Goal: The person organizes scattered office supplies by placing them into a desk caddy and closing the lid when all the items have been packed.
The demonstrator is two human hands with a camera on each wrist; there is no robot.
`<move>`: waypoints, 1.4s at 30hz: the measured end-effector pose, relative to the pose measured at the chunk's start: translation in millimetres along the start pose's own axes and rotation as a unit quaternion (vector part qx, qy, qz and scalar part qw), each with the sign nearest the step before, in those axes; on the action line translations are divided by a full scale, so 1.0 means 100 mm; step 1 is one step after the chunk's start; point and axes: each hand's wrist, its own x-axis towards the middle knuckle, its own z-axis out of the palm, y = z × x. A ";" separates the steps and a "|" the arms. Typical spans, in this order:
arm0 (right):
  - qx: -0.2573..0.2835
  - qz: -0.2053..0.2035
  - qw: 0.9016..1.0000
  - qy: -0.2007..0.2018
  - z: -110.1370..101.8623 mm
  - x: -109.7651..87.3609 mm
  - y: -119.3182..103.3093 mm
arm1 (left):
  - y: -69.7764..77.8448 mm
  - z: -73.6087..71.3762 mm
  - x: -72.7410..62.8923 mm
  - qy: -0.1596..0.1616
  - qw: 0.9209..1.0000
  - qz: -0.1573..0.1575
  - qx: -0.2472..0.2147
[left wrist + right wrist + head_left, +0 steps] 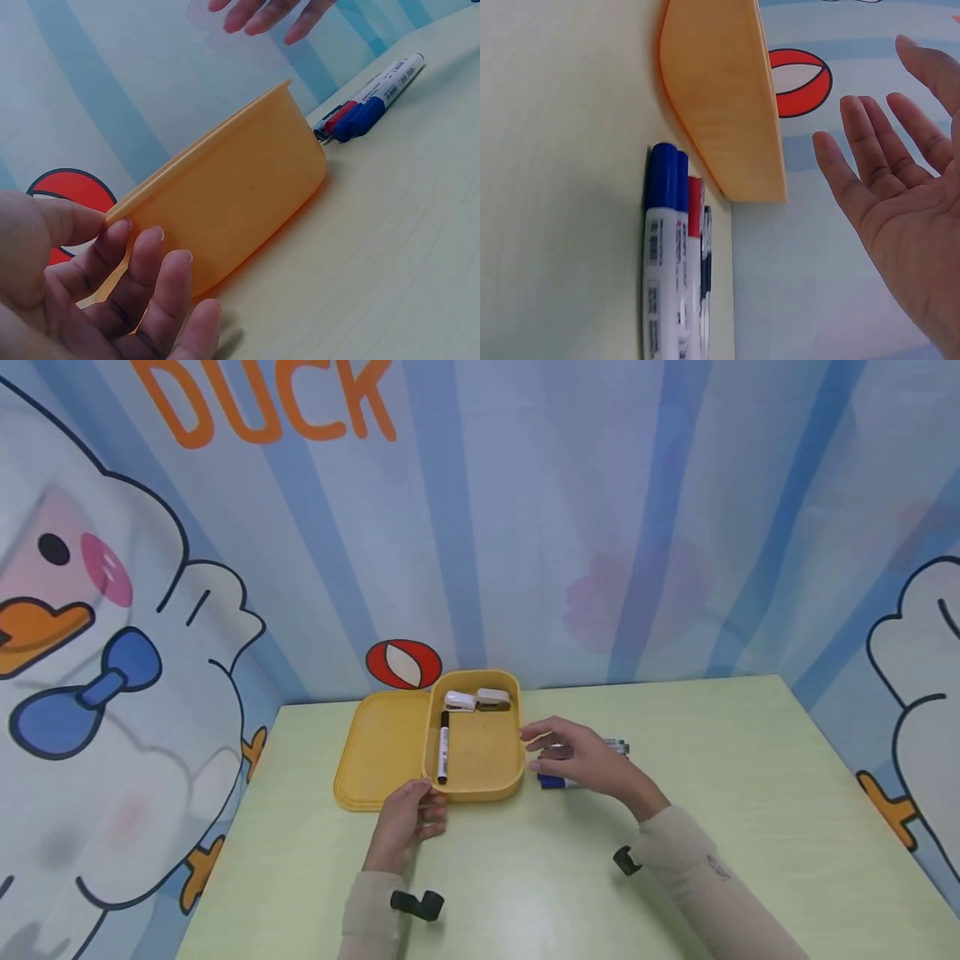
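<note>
A yellow plastic box [480,752] stands near the table's back edge. In it lie a black-capped marker [443,747] along the left wall and two white staplers [461,701] at the back. My left hand [408,818] pinches the box's front-left rim between thumb and index finger, the other fingers loosely curled beside the front wall, as the left wrist view shows. My right hand [577,756] hovers at the box's right side with fingers relaxed and nothing in them. Below it several markers lie side by side, including a blue-capped marker [660,247] and a red-capped marker [694,262].
The box's yellow lid [384,747] lies flat to its left, against the box. Behind the pale green table [750,793] hangs a blue striped cloth [525,527] with duck drawings. Each wrist carries a small black camera mount [417,906].
</note>
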 end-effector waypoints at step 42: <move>-0.070 0.067 0.990 0.101 -0.57 -1.09 0.68 | 0.00 0.01 -0.02 0.001 1.000 0.001 -0.003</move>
